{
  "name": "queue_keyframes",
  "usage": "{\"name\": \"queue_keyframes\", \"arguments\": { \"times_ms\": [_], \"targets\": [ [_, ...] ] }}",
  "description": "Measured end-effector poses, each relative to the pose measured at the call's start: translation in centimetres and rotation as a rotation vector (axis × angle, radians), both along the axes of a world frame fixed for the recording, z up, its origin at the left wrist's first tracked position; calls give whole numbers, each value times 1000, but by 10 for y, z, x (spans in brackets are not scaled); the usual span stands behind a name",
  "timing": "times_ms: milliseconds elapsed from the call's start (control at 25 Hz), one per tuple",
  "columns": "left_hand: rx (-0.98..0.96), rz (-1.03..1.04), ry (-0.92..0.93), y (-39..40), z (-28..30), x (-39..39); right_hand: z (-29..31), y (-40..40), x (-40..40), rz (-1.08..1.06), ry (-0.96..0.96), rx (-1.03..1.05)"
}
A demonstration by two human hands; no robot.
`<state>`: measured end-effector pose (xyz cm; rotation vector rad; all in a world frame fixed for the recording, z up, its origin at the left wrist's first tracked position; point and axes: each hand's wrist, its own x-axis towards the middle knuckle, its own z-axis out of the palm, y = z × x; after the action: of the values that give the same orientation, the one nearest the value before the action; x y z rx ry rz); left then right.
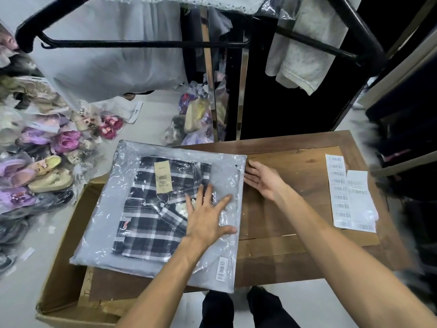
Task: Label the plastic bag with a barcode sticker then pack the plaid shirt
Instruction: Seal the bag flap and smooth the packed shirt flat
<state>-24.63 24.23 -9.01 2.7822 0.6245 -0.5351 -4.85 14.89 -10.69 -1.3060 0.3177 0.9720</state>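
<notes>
- Head view, surroundings: a wooden table (pixel 295 209) fills the right half, with strips of barcode labels (pixel 347 192) lying near its right edge, well apart from both hands.
- An open cardboard box (pixel 63 268) sits on the floor at the table's left side, partly under the bag. A heap of bagged shoes (pixel 35 162) covers the floor on the left.
- Black hangers (pixel 142 43) with pale garments hang across the top of the view, above the work area; nothing lies between the hands and the bag.
- The plastic bag (pixel 123 233) lies flat across the table's left edge and over the box. The folded plaid shirt (pixel 151 209) is inside it, with a tan tag facing up.
- A barcode sticker (pixel 221 269) is stuck on the bag's near right corner.
- The left hand (pixel 205 216) lies palm down on the bag with fingers spread, over the shirt's right edge.
- The right hand (pixel 262 178) rests flat on the table, fingers straight and close together, fingertips touching the bag's right edge.
</notes>
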Motion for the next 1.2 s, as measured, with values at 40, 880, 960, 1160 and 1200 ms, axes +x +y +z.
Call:
{"name": "queue_keyframes", "arguments": {
  "times_ms": [40, 880, 960, 1160, 1200],
  "targets": [
    [9, -13, 18, -2, 1, 4, 2, 4, 2, 27, -43, -45],
    [-160, -176, 279, 71, 1, 153, -13, 41, 35, 178, -613, -715],
    [-178, -172, 293, 73, -2, 155, -12, 41, 32, 199, -624, -724],
    [-175, -126, 275, 72, -3, 152, -14, 39, 17, 218, -652, -703],
    [-171, -119, 255, 71, -4, 151, -12, 41, 17, 204, -647, -711]
  ]
}}
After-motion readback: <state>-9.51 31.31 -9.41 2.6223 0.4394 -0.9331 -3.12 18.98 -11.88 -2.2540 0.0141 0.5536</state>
